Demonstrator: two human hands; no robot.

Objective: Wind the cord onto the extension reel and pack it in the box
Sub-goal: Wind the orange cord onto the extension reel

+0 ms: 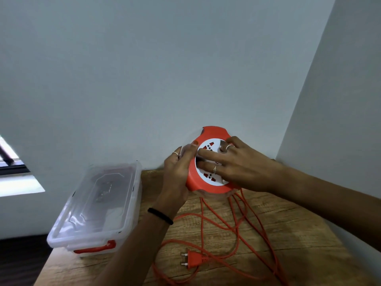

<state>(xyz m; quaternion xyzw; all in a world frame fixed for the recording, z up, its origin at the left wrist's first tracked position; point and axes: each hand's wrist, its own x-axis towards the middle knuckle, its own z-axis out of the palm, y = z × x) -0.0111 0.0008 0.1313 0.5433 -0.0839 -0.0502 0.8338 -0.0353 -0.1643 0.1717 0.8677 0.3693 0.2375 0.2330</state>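
1. Orange reel (208, 162), lifted above the far table (299, 230): my left hand (177, 172) grips its rim.
2. My right hand (233, 162) lies spread on its socket face.
3. Cord (245, 230) loose; box (94, 205) left, lidded.

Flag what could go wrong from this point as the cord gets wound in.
1. The cord lies in crossed loops on the table; it could knot or jam as it feeds into the reel.
2. The plug lies loose near the table's front edge and could drag or drop off.
3. The box overhangs the table's left edge with its lid on; a nudge from the left hand might tip it.
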